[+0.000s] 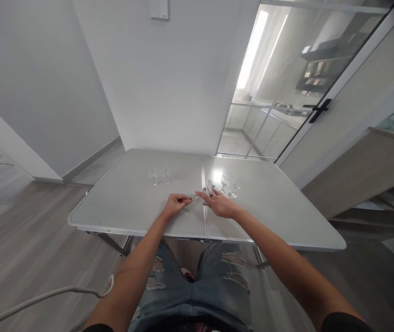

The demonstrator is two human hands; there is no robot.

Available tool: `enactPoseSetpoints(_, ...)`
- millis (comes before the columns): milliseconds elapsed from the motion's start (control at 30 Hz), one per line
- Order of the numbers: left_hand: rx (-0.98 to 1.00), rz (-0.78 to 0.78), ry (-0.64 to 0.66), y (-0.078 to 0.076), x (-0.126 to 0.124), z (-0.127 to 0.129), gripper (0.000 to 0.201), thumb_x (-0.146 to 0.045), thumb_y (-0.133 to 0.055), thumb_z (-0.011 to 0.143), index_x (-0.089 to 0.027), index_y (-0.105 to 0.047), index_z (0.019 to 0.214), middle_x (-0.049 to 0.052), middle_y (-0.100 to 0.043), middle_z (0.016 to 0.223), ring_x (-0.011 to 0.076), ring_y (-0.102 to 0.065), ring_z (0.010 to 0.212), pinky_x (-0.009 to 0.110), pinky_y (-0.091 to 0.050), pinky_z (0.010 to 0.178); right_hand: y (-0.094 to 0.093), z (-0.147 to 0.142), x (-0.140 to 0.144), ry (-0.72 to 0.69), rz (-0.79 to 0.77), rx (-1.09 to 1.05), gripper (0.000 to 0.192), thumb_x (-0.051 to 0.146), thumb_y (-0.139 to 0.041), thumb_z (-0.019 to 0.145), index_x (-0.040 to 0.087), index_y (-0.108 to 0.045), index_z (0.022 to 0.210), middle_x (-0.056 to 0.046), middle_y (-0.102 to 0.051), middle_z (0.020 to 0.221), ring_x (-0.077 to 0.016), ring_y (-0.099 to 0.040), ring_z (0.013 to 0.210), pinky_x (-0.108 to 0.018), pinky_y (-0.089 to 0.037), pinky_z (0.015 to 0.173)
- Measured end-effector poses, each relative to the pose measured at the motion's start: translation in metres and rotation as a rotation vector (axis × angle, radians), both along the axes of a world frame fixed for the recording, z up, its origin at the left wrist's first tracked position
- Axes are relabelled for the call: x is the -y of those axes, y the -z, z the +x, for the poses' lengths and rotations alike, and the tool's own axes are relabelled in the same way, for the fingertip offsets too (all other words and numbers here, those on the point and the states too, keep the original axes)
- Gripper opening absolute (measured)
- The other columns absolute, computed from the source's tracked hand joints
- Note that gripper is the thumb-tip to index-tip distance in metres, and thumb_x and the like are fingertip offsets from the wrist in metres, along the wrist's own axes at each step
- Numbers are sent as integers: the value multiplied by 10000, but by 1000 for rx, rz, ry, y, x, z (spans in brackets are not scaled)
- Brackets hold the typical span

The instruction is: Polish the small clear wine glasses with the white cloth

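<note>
Grey folding table (121, 207); two small glasses (160, 176) stood at its 11 o'clock; glass door (287, 83) at 1 o'clock beyond.

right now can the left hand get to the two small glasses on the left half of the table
Probably yes. The left hand rests on the table just short of the two small glasses, and the surface between them looks bare. The right hand lies off to the other side.

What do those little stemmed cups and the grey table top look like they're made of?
The small clear stemmed glasses look like glass: see-through, with bright glints, though clear plastic is possible. The pale grey folding table top has a matte, slightly grainy face with a metal-looking rim and centre seam, so probably coated board or aluminium.
</note>
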State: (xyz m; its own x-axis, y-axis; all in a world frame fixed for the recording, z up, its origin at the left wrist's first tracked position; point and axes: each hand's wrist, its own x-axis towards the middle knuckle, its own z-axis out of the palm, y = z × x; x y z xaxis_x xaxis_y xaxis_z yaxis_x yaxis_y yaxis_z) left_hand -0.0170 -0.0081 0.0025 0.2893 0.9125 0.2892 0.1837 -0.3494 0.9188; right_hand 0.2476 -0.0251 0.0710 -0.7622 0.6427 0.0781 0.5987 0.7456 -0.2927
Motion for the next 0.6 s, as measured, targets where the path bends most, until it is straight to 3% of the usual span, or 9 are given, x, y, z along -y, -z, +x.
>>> enactPoseSetpoints(100, 25, -7, -21, -2, 0, 1, 393, -507, -726, 778, -118, -780, 788, 73, -725, 731, 150, -581, 652, 254, -422, 619, 7, -6, 4, 28, 132, 8, 728, 73, -340, 917, 260, -155, 1595, -53, -739, 893, -253, -660, 972, -584, -167, 1163)
enactPoseSetpoints(167, 3, -5, -51, -3, 1, 1, 375, -493, -732, 771, -122, -782, 776, 75, -731, 728, 148, -573, 640, 257, -417, 616, 13, -10, 3, 61, 90, -40, 719, 93, -355, 925, 275, -159, 1593, -55, -745, 956, -250, -655, 1034, -589, -123, 1180)
enactPoseSetpoints(267, -29, -8, -98, -3, 1, 2, 351, -472, -743, 758, -124, -785, 766, 72, -731, 710, 135, -544, 607, 254, -394, 596, 16, -14, -2, 122, -120, -210, 672, 186, -413, 947, 326, -219, 1575, -54, -710, 1168, -254, -609, 1162, -562, -169, 1183)
enactPoseSetpoints(400, -32, -14, -121, -1, 0, 2, 356, -476, -749, 748, -122, -781, 739, 47, -687, 638, 115, -487, 572, 242, -353, 563, 7, -17, -13, 213, -520, -540, 637, 238, -549, 858, 361, -440, 1473, -14, -542, 1432, -267, -499, 1290, -473, -330, 1123)
enactPoseSetpoints(500, -5, -16, -106, 2, -2, 1, 379, -500, -740, 753, -123, -774, 743, 21, -643, 614, 103, -459, 569, 232, -326, 550, -1, -19, -17, 304, -772, -827, 566, 286, -601, 814, 317, -559, 1378, -39, -598, 1303, -259, -549, 1166, -421, -432, 1016)
enactPoseSetpoints(600, 44, -35, -130, 3, -4, 0, 411, -527, -723, 762, -119, -755, 728, -2, -580, 581, 89, -423, 550, 226, -289, 528, -2, -25, -15, 355, -875, -1080, 569, 359, -591, 838, 305, -521, 1400, -55, -619, 1141, -227, -585, 998, -377, -488, 887)
